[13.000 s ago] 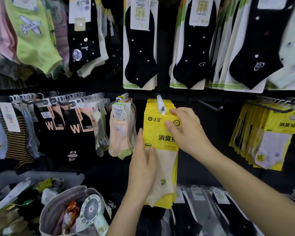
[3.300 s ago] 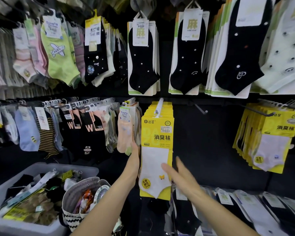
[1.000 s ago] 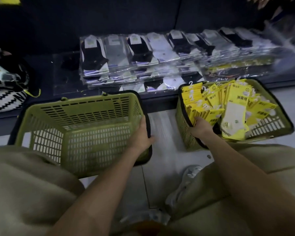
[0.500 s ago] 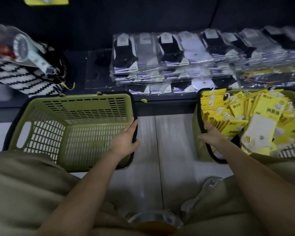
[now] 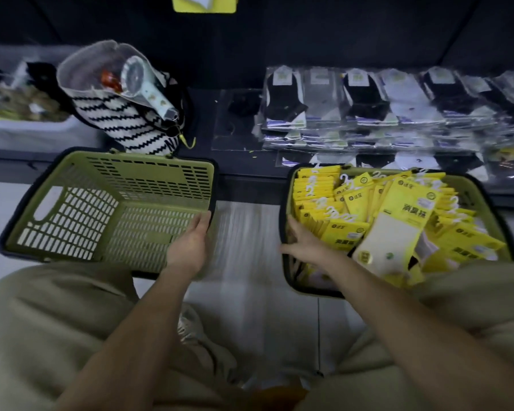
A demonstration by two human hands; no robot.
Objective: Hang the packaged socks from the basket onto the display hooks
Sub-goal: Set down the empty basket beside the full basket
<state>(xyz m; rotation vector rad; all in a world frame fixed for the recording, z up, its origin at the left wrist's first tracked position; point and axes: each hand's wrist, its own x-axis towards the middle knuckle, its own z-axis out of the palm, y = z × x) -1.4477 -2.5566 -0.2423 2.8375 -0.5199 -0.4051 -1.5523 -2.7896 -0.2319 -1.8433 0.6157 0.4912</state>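
Two green plastic baskets stand on the floor in front of me. The left basket (image 5: 72, 185) holds nothing; my left hand (image 5: 187, 247) rests on its right rim with fingers nearly straight. The right basket (image 5: 287, 274) is piled with yellow packaged socks (image 5: 398, 215), each with a small white hook. My right hand (image 5: 304, 247) lies at that basket's left rim, fingers spread, touching the edge of the packs and holding nothing. The display hooks are out of view; only the bottom of a hanging yellow pack (image 5: 204, 2) shows at the top.
A low dark shelf behind the baskets carries rows of clear-bagged socks (image 5: 368, 108). A striped bag (image 5: 131, 126) with a handheld fan stands at the left, beside a grey bin (image 5: 27, 129). My bent knees fill the lower corners.
I have turned from the hanging yellow packs down to the floor baskets. Over the last second my left hand's grip on the empty basket's rim has loosened; my right hand stays at the full basket.
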